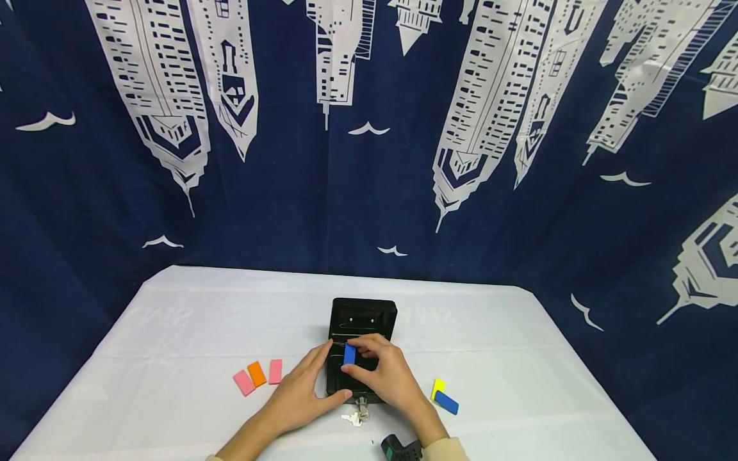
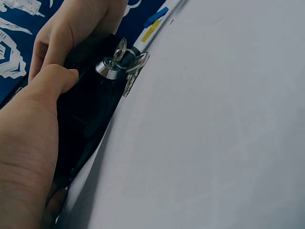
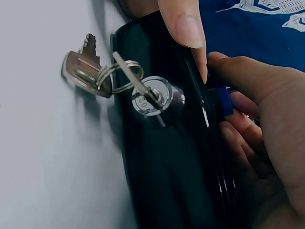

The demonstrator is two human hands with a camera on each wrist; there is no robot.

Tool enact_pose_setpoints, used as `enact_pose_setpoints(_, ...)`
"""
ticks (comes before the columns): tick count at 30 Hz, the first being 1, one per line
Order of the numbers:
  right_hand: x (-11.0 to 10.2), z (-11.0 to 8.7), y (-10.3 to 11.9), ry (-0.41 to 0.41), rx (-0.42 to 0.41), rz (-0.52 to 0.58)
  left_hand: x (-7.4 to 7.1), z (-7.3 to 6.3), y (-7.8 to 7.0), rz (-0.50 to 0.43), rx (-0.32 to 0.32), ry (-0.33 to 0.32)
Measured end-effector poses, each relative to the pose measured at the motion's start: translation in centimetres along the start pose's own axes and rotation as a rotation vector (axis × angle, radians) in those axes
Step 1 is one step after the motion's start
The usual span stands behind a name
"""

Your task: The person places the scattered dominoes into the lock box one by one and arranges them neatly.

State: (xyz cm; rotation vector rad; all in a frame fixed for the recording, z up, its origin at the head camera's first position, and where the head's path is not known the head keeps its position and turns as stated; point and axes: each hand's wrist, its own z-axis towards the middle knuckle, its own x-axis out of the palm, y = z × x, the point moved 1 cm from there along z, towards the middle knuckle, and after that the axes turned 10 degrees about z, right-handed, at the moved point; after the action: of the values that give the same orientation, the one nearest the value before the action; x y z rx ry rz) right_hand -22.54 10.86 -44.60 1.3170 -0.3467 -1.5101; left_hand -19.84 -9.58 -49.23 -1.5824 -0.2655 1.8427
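Pinching a blue rectangular block over an opened glossy black rectangular box: right hand. Left hand unclenched, extended fingers along box's left side, thumb at near rim. Silver metal keys at box's front lock. Box on white-covered desk.

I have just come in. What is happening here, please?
A person's right-hand grip pinches a blue block over an open black box; I cannot tell if the block touches the bottom. The left-hand grip rests against the box's left side. Keys hang at its front lock. On the table, two pink blocks and an orange block lie left, a yellow block and a second blue block right.
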Motion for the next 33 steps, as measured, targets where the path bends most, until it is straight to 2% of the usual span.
enact_pose_setpoints(10, 0.6, 0.6, -0.1, 0.093, -0.02, -0.036, 0.1, -0.1, 0.2, -0.002, -0.001, 0.016)
enact_pose_setpoints(15, 1.1, 0.7, -0.4, 0.123, -0.015, -0.106, 0.1, -0.1, 0.2, -0.009, 0.0, 0.025)
enact_pose_setpoints(23, 1.5, 0.9, -0.5, 0.129, 0.002, -0.222, 0.2, 0.1, 0.1, -0.011, 0.0, 0.032)
enact_pose_setpoints(33, 1.9, 0.9, -0.1, 0.111, 0.053, -0.258, 0.1, 0.1, 0.2, -0.018, -0.023, 0.046)
